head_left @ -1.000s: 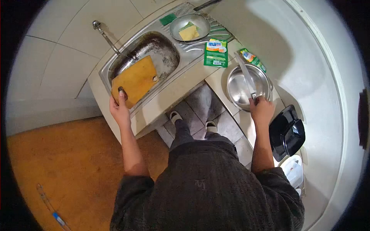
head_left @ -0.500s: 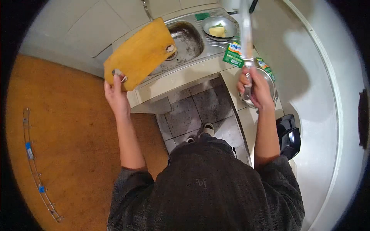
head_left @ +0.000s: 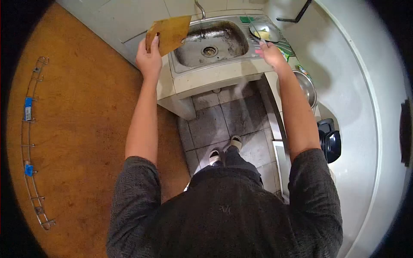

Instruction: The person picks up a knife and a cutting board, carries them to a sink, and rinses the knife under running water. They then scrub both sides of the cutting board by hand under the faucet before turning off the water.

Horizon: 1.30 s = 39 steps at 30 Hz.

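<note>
A yellow-brown cutting board point(head_left: 171, 33) is in my left hand point(head_left: 149, 58), whose thumb lies over its near end. The board is tilted, beside the left part of the metal sink point(head_left: 189, 58). My right hand point(head_left: 272, 55) is closed on the handle of a knife, right of the basin. The knife's blade point(head_left: 253, 31) looks thin here and points away over the drainboard. Just beyond this hand, a metal bowl point(head_left: 269, 29) holds a yellow sponge point(head_left: 261, 34).
A faucet point(head_left: 200, 9) stands behind the sink. Green packets point(head_left: 284, 54) and a metal pot point(head_left: 304, 88) are on the right counter, with black containers point(head_left: 332, 145) nearer. A hook rack point(head_left: 30, 146) hangs on the orange-brown surface at left.
The view has shifted toward the sink. The board has turned and moved away from me, uncovering the drain. My right hand has moved away from above the pot, and the knife has swung toward the bowl.
</note>
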Tool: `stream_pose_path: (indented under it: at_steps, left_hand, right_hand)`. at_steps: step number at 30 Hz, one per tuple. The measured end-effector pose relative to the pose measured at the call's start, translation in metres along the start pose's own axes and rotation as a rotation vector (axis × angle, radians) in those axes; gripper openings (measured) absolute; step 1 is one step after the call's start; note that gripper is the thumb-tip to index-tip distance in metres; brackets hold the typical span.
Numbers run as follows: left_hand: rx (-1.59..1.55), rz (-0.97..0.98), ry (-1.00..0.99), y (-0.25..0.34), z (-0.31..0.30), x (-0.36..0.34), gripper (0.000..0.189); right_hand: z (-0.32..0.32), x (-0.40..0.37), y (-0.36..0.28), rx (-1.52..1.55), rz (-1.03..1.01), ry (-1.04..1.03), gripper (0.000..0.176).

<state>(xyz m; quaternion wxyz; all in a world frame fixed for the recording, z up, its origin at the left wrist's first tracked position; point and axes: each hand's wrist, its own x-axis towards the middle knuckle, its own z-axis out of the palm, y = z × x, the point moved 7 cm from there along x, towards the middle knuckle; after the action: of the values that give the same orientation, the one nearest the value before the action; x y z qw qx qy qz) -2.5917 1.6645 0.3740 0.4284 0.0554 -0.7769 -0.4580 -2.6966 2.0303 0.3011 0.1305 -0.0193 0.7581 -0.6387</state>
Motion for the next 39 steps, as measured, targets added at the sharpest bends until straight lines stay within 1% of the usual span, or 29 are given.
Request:
stream_pose_path:
  at_steps: [1,2,3,5,6,7,8,9,10,11,13,14,15,17,19,20,21,22,24,25,28,29,31,33,34,35,37,38,39]
  left_hand:
    - [-0.007,0.012,0.0,0.003,-0.004,0.009,0.026]
    - [-0.209,-0.008,0.011,0.016,-0.015,0.018,0.025]
    - [-0.407,-0.033,0.022,0.023,-0.026,0.025,0.025]
    - [-0.503,-0.035,0.04,0.02,-0.037,0.033,0.022]
    - [-0.542,-0.082,0.044,0.012,-0.037,0.033,0.021]
    - [-0.582,-0.126,0.05,0.005,-0.037,0.031,0.02]
    - [-0.394,-0.097,0.011,0.003,-0.033,0.024,0.02]
    - [-0.395,-0.091,0.016,0.002,-0.031,0.017,0.02]
    - [-0.215,-0.082,0.014,0.003,-0.029,0.011,0.02]
    - [-0.033,-0.075,0.013,0.001,-0.029,0.008,0.02]
    - [-0.106,-0.167,0.06,-0.012,-0.042,0.013,0.021]
    - [-0.459,-0.231,0.039,-0.011,-0.045,0.012,0.022]
    - [-0.813,-0.295,0.019,-0.009,-0.046,0.009,0.024]
    - [-0.851,-0.372,0.055,-0.015,-0.04,0.0,0.025]
    - [-0.347,-0.178,-0.01,-0.022,-0.031,-0.005,0.024]
    - [-0.162,-0.121,0.012,0.005,-0.032,-0.017,0.024]
    - [-0.158,-0.122,0.025,0.003,-0.036,-0.023,0.024]
    - [-0.337,-0.233,0.048,-0.01,-0.039,-0.031,0.024]
    - [-0.714,-0.355,0.083,-0.014,-0.041,-0.051,0.026]
    - [-0.702,-0.361,0.101,-0.009,-0.042,-0.061,0.026]
    - [-0.004,-0.15,-0.041,0.02,-0.046,-0.1,0.025]
    - [0.012,-0.156,-0.009,0.024,-0.053,-0.116,0.025]
    - [-0.392,-0.393,0.053,0.02,-0.066,-0.162,0.028]
    - [-0.398,-0.408,0.081,0.053,-0.084,-0.212,0.029]
    - [-0.119,-0.367,0.041,0.073,-0.094,-0.234,0.026]
    - [0.158,-0.331,-0.006,0.09,-0.101,-0.255,0.024]
    - [0.235,-0.394,-0.007,0.09,-0.125,-0.305,0.021]
    - [0.01,-0.545,0.049,0.087,-0.14,-0.334,0.021]
    - [-0.219,-0.691,0.106,0.09,-0.15,-0.362,0.022]
  right_hand:
    - [-0.007,0.005,0.0,-0.194,0.051,0.11,0.035]
    - [-0.007,0.001,-0.02,-0.008,0.003,0.082,0.033]
    - [-0.014,-0.003,-0.034,-0.007,-0.002,0.085,0.033]
    - [-0.007,-0.017,-0.071,0.641,-0.222,-0.326,0.034]
    - [-0.001,-0.027,-0.081,0.817,-0.303,-0.478,0.033]
    - [0.006,-0.027,-0.079,0.816,-0.302,-0.481,0.033]
    - [0.012,-0.014,-0.055,0.634,-0.11,-0.298,0.035]
    - [0.013,0.0,-0.026,0.447,0.075,-0.117,0.037]
    - [-0.012,0.031,0.007,-0.513,-0.022,0.049,0.045]
    - [-0.019,0.03,0.004,-0.514,-0.031,0.046,0.045]
    - [-0.026,0.016,-0.007,-0.396,-0.07,0.056,0.041]
    - [-0.012,-0.018,-0.033,-0.005,-0.057,-0.027,0.042]
    - [-0.011,-0.027,-0.033,-0.009,-0.053,-0.034,0.042]
    - [0.008,-0.04,-0.043,0.799,-0.076,-0.39,0.042]
    - [0.016,-0.034,-0.014,0.744,-0.038,-0.412,0.035]
    - [0.003,-0.021,0.014,0.038,-0.059,-0.172,0.032]
    - [-0.009,-0.019,0.015,-0.663,-0.083,0.082,0.032]
    - [-0.014,-0.022,0.018,-0.667,-0.091,0.071,0.032]
    - [0.002,-0.05,0.024,0.416,0.107,-0.238,0.038]
    - [0.003,-0.052,0.03,0.41,0.117,-0.256,0.038]
    - [-0.004,-0.061,0.061,0.209,0.073,-0.237,0.041]
    - [-0.016,-0.063,0.068,0.066,0.02,-0.206,0.04]
    - [-0.031,-0.072,0.079,-0.219,-0.099,-0.154,0.037]
    - [-0.016,-0.122,0.069,0.118,0.075,-0.379,0.041]
    - [-0.014,-0.138,0.073,-0.068,0.065,-0.348,0.041]
    - [-0.026,-0.119,0.116,-0.332,-0.074,-0.337,0.041]
    - [-0.029,-0.154,0.107,-0.758,-0.105,-0.263,0.041]
    - [-0.028,-0.15,0.136,-0.658,-0.172,-0.399,0.038]
    - [-0.017,-0.174,0.138,-0.394,-0.137,-0.485,0.03]
